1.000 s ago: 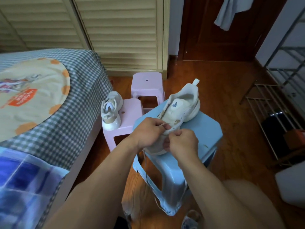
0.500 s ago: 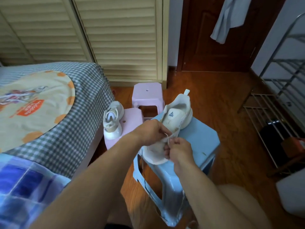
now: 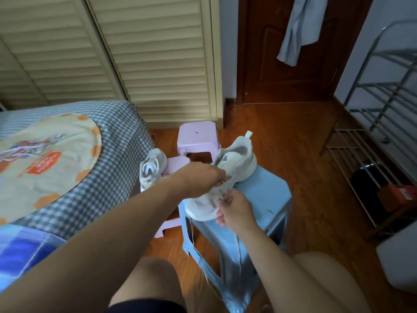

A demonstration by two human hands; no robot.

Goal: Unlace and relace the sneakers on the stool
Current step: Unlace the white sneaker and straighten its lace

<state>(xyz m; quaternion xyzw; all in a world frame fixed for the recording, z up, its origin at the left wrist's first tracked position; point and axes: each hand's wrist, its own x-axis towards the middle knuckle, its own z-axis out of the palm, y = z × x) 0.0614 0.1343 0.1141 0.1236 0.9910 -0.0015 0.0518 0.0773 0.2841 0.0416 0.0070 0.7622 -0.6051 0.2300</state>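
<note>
White and scuffed, the sneaker lies on top of the blue stool, its toe reaching the stool's near left edge and its heel toward the far edge, leaving bare blue seat along the right side. Over the sneaker's middle, the left hand has its fingers curled down and pinches a bit of lace at the eyelets. Just nearer, at the toe end, the right hand pinches the lace between thumb and fingers; thin strands hang from there down the stool's front toward the wooden floor. Left of the blue stool, touching-close, a pink stool carries the second sneaker near its left edge, beside the checked bed. Behind it stands another pink stool. Right of the blue stool, open floor runs to a metal rack.
</note>
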